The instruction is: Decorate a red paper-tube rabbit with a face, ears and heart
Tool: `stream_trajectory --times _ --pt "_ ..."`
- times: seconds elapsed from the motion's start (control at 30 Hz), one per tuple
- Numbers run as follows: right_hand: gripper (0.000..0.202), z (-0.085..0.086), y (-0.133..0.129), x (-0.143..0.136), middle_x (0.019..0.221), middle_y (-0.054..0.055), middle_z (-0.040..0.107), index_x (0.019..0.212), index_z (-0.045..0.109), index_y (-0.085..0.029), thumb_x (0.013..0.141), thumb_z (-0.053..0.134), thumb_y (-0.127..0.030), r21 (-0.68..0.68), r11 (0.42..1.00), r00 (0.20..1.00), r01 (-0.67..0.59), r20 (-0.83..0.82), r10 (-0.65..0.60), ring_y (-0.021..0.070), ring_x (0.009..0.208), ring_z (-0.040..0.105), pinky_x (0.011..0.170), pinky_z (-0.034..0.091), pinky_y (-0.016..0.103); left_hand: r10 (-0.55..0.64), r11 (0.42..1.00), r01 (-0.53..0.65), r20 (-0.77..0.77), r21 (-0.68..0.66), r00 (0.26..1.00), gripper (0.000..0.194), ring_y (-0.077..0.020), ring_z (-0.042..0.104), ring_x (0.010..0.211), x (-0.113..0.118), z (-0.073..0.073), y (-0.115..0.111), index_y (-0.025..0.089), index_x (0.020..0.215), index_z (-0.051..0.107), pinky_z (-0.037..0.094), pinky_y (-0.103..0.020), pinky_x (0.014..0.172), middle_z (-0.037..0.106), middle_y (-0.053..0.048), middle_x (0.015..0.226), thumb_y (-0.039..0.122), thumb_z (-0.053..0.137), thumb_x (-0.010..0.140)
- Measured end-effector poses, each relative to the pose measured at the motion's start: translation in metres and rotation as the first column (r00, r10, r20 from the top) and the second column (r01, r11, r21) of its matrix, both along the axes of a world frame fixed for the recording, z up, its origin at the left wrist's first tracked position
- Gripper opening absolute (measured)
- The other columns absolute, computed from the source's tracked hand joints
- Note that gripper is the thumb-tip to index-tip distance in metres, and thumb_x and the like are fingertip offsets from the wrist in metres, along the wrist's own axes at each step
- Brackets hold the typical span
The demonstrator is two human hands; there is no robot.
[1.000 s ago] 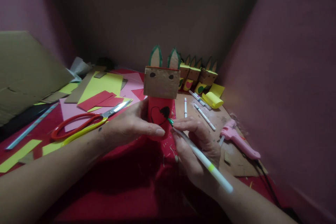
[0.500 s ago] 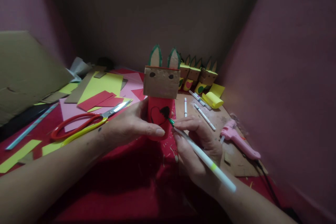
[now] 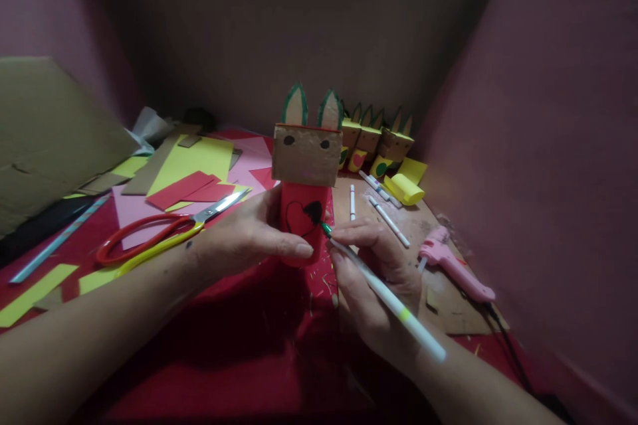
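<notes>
Upright in the middle stands a cardboard animal figure [image 3: 307, 158] with green-edged ears, two dark eyes and a red paper body [image 3: 299, 198]. My left hand [image 3: 259, 236] is wrapped round that body from the left, thumb across its front; the other fingers are hidden behind. A dark heart outline, partly filled at its upper right, marks the red paper. Between the thumb and fingers of my right hand [image 3: 379, 272] is a white marker [image 3: 393, 302] with a green tip end. Its tip is at the right edge of the heart; whether it touches the paper I cannot tell.
Scissors [image 3: 174, 229] lie left among coloured paper sheets [image 3: 197, 163] and a striped straw [image 3: 60, 239]. On the right, a cardboard sheet [image 3: 399, 265] bears several markers [image 3: 389, 222] and a pink glue gun [image 3: 456, 264]. Similar figures [image 3: 369, 139] stand behind, near a yellow paper roll [image 3: 405, 189].
The marker's tip has shifted very slightly up and right from the heart's filled part. My left hand and the figure stay practically where they were.
</notes>
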State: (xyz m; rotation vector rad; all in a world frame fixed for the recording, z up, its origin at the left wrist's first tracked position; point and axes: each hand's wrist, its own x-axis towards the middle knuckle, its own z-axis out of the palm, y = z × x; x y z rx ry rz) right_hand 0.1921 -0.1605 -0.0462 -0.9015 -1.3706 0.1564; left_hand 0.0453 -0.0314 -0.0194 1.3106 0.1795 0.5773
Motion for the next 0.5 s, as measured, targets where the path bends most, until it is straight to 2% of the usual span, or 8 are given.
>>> stream_trajectory --times 0.3,0.5 --pt "0.024 0.0018 -0.0028 -0.0010 0.101 0.002 0.072 0.103 0.071 -0.027 0.093 0.063 -0.007 -0.038 0.999 1.000 -0.024 0.005 0.024 0.0166 0.094 0.073 0.086 0.062 0.035 -0.014 1.000 0.014 -0.002 0.013 1.000 0.042 -0.0201 0.075 0.086 -0.0012 -0.0032 0.0026 0.018 0.100 0.074 0.063 -0.024 0.077 0.079 -0.006 0.095 0.014 0.097 0.066" --pt "0.026 0.0040 -0.0023 0.0003 0.098 0.000 0.072 0.104 0.070 -0.027 0.091 0.063 -0.005 -0.020 1.000 1.000 0.005 0.016 -0.005 0.0159 0.092 0.072 0.084 0.061 0.032 0.009 1.000 -0.009 0.005 -0.015 1.000 0.048 -0.0234 0.076 0.088 -0.0002 -0.0034 0.0014 0.018 0.103 0.073 0.064 -0.028 0.077 0.078 -0.006 0.093 0.013 0.099 0.063"
